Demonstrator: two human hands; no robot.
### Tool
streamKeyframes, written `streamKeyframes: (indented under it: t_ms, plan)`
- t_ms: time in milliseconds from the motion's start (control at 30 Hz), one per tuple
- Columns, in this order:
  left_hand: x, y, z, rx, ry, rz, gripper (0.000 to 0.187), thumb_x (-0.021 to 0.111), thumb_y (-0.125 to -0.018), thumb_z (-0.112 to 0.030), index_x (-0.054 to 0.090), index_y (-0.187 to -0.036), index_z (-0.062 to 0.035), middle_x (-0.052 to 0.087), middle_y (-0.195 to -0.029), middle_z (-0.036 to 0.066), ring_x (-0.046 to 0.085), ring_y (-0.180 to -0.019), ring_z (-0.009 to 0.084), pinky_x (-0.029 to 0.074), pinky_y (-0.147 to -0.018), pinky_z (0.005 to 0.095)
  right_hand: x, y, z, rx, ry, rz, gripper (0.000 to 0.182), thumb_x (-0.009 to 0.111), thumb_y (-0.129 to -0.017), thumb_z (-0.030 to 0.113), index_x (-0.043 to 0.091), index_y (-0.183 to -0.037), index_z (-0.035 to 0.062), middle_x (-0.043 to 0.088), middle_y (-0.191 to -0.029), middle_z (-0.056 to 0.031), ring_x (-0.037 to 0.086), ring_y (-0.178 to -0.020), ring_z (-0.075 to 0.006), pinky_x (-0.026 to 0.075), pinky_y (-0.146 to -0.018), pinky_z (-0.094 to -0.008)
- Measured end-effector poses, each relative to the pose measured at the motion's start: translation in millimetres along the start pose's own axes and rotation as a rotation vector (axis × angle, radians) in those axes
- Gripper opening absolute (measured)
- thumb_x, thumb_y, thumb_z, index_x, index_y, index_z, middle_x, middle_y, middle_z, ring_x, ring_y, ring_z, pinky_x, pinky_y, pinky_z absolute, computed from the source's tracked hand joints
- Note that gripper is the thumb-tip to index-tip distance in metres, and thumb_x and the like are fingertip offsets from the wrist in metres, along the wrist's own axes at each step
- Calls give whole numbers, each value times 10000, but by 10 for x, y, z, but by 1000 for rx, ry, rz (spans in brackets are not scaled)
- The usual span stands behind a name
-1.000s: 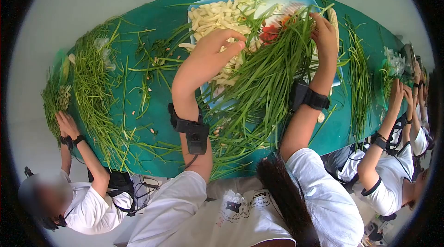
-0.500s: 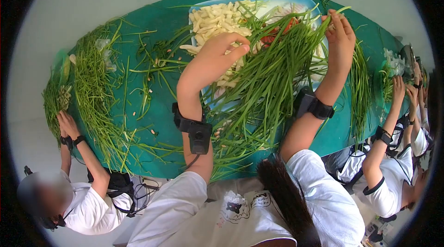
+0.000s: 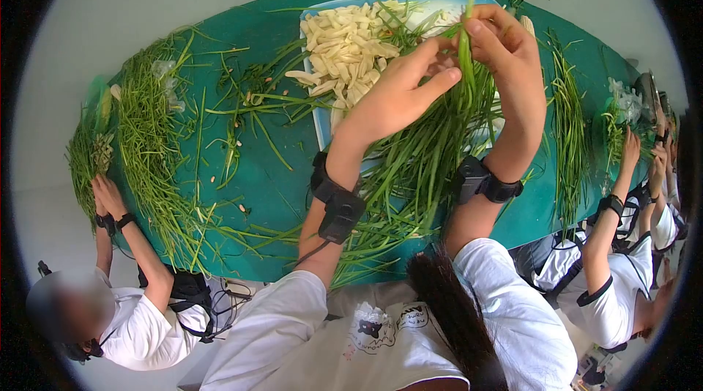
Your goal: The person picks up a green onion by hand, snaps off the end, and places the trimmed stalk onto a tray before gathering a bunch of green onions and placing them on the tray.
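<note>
Held bundle first: a bunch of long green stalks (image 3: 467, 91) is up over the tray, and I'm using it as the middle of my clock. A pale, blurry tip pokes up towards 12, and leafy lengths hang down to about 7.

The right hand (image 3: 505, 39), at 1 o'clock, has thumb and forefinger pinched on the stalks near the top, other fingers loosely curled. The left hand (image 3: 410, 87), around 9 to 10, is half-curled with its thumb right by the bunch; can't tell if it's actually gripping.

The blue-rimmed tray (image 3: 439, 7) sits under all this, with a heap of pale cut pieces (image 3: 344, 43) at 10. A pale cob (image 3: 527, 24) peeks out at 1, past the right hand.

Further out on the green table (image 3: 271, 193), there's another bundle of greens (image 3: 565, 135) between 3 and 4, and a big pile of thin greens (image 3: 150, 127) at 9. Beyond that pile, between 8 and 9, a co-worker's hands (image 3: 108, 197) are at more greens.
</note>
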State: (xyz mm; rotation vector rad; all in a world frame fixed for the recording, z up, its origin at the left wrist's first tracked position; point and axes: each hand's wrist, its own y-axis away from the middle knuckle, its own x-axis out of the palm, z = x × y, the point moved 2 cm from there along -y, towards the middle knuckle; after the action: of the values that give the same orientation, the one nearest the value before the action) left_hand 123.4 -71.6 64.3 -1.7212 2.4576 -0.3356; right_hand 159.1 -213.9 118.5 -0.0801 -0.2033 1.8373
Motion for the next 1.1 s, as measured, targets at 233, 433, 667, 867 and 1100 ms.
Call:
streamKeyframes:
  t_ms: [233,433,667,867,1100]
  plan:
    - [-94,20,-82,-32,131,16,323,431,-963,-239,542,-1114,24,578,-1011,46,517,-958,119,400,-858,258,-20,-1,-2,-14,28,69,150,613,-863,123,585,-935,-6,613,-765,-20,564,-672,-73,434,-616,-203]
    - [-140,31,-165,-37,-12,-25,292,452,-953,-215,557,-1079,28,585,-974,36,523,-913,105,401,-815,242,78,31,64,-41,86,145,114,621,-840,52,573,-917,-17,579,-740,-18,525,-631,-73,428,-591,-206]
    - [-161,21,-190,-7,72,51,229,458,-945,-159,580,-980,32,611,-854,54,555,-839,115,425,-763,258,202,40,134,-58,-30,131,99,632,-816,-3,562,-881,-30,579,-721,-43,536,-571,-95,425,-486,-213]
    - [-146,33,-242,-3,107,4,211,484,-933,-143,591,-922,39,613,-818,60,587,-779,126,451,-742,264,155,8,75,-106,96,89,110,604,-863,83,580,-840,-22,578,-694,-43,521,-545,-93,423,-491,-218]
    - [-141,54,-285,-19,84,22,205,522,-915,-137,600,-933,52,627,-827,73,615,-755,139,476,-720,268,120,-1,44,25,27,131,166,548,-903,151,600,-856,0,594,-771,-45,517,-679,-101,423,-627,-235]
